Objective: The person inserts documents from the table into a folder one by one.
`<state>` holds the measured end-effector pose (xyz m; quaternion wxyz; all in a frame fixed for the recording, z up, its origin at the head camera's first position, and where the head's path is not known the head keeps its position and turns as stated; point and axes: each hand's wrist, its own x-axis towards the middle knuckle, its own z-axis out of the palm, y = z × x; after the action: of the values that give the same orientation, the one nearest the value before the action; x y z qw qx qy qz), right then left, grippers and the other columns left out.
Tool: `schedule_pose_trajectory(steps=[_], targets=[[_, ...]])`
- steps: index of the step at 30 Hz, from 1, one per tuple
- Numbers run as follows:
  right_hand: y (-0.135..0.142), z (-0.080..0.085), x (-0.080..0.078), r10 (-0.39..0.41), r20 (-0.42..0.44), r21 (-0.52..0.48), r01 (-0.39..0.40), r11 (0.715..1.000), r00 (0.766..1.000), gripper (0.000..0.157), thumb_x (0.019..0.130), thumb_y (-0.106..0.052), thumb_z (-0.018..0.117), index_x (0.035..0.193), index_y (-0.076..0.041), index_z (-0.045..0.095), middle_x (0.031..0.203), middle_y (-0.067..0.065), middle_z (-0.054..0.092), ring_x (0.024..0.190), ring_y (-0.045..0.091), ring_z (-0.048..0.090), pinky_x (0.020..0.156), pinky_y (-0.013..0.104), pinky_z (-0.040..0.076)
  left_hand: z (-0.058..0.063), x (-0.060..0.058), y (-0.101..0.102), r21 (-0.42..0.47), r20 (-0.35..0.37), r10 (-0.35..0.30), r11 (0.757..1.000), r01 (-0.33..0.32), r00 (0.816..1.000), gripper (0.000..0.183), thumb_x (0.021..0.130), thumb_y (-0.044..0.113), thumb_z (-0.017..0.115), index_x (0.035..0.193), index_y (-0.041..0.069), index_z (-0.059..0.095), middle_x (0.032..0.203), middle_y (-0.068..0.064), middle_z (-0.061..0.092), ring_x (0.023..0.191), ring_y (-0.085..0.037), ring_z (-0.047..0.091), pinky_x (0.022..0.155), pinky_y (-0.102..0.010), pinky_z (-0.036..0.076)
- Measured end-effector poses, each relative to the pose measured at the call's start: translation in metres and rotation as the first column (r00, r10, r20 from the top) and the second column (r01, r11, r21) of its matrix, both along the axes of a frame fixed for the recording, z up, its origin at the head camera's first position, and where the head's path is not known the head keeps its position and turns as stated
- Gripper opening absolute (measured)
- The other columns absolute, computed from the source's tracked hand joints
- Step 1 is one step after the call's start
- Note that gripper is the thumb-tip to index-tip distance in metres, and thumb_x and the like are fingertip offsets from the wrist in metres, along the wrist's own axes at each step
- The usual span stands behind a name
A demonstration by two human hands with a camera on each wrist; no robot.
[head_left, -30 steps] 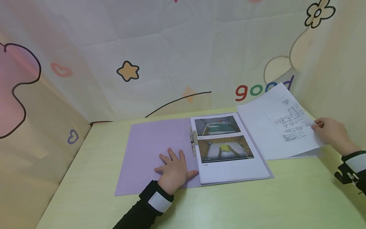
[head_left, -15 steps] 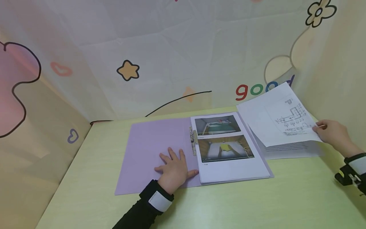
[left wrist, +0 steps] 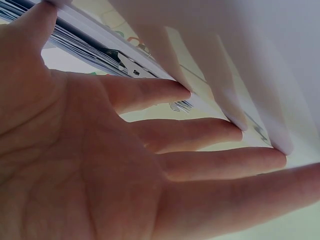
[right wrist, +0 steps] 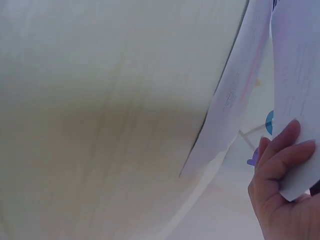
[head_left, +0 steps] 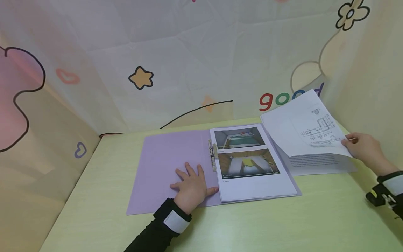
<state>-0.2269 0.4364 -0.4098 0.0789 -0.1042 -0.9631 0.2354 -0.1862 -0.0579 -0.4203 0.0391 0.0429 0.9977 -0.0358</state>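
A purple folder (head_left: 170,154) lies open on the table. My left hand (head_left: 190,190) rests on its left cover with fingers spread, the thumb reaching the edge of the clipped pages (head_left: 261,189). In the left wrist view the straight fingers (left wrist: 195,165) touch the cover with their tips. At the right, my right hand (head_left: 366,148) pinches the edge of a white paper sheet (head_left: 292,133) with a line drawing. That sheet is raised and bowed over another printed sheet (head_left: 318,162), covering part of it. The right wrist view shows fingertips on the held sheet (right wrist: 295,65).
A metal clip (head_left: 212,154) runs along the folder's spine. The top clipped page carries two photos. The pale table (head_left: 252,227) extends in front of the folder. A printed curtain (head_left: 189,63) closes off the back and sides.
The held sheet's near edge has lifted and shifted back, uncovering printed lines on the sheet beneath. My right hand has moved only slightly. The left hand has stayed put.
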Motion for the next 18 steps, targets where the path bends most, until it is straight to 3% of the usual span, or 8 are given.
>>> schedule_pose_trajectory(steps=[12, 18], targets=[[0.0019, 0.0034, 0.0021, -0.042, 0.001, -0.009, 0.042, 0.999, 0.999, 0.043, 0.096, -0.02, 0.049, 0.113, 0.019, 0.044, 0.104, 0.039, 0.048, 0.083, 0.045, 0.051, 0.053, 0.032, 0.041, 0.0004, -0.0007, 0.0008, 0.004, 0.017, 0.007, 1.0, -0.007, 1.0, 0.101, 0.071, 0.076, 0.057, 0.145, 0.01, 0.038, 0.145, -0.032, 0.03, 0.126, -0.059, 0.031, 0.074, -0.07, 0.041], [-0.0047, 0.0067, 0.0051, -0.023, -0.011, -0.002, 0.023, 1.0, 1.0, 0.042, 0.096, -0.02, 0.048, 0.112, 0.018, 0.045, 0.104, 0.04, 0.049, 0.086, 0.047, 0.051, 0.059, 0.039, 0.039, 0.0023, 0.0001, 0.0008, 0.005, 0.021, 0.004, 1.0, -0.004, 1.0, 0.101, 0.071, 0.075, 0.057, 0.145, 0.01, 0.039, 0.145, -0.032, 0.03, 0.125, -0.059, 0.032, 0.074, -0.07, 0.041]])
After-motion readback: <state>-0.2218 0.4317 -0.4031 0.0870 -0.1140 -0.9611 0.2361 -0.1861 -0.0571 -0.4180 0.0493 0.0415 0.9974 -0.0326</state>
